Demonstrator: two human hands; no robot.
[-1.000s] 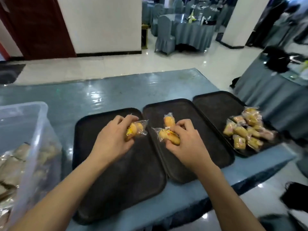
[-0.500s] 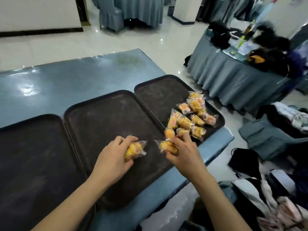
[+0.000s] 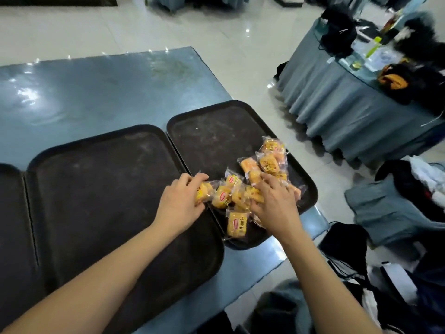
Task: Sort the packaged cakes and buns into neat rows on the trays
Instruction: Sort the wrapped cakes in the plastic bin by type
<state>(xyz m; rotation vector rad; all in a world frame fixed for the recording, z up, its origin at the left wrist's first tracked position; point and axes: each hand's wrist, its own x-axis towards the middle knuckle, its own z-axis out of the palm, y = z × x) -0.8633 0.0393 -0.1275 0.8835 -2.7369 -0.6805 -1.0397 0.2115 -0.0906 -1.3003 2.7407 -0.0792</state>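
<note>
Room: pale glossy tiled floor; blue table (image 3: 101, 88) fills the left half of the frame.
Far-left tray (image 3: 12, 225): dark, cut by the frame's left edge.
Middle tray (image 3: 96, 189): dark, bare surface.
Left hand (image 3: 179, 203): centre frame, at the seam between the middle and right trays, fingers curled round one packaged cake (image 3: 203, 191).
Right tray (image 3: 216, 131): holds a loose pile of packaged cakes (image 3: 237, 222) at its near end.
Right hand (image 3: 274, 203): fingers spread flat on the pile; grasp unclear.
Upper right: round draped table (image 3: 337, 100).

Yellow cakes (image 3: 237, 221) in clear wrappers (red oval labels) are being shown on dark brown trays (image 3: 212, 131); the table (image 3: 101, 90) is being seen as glossy blue-grey, a grey-blue pleated cloth (image 3: 337, 104) at two o'clock.
</note>
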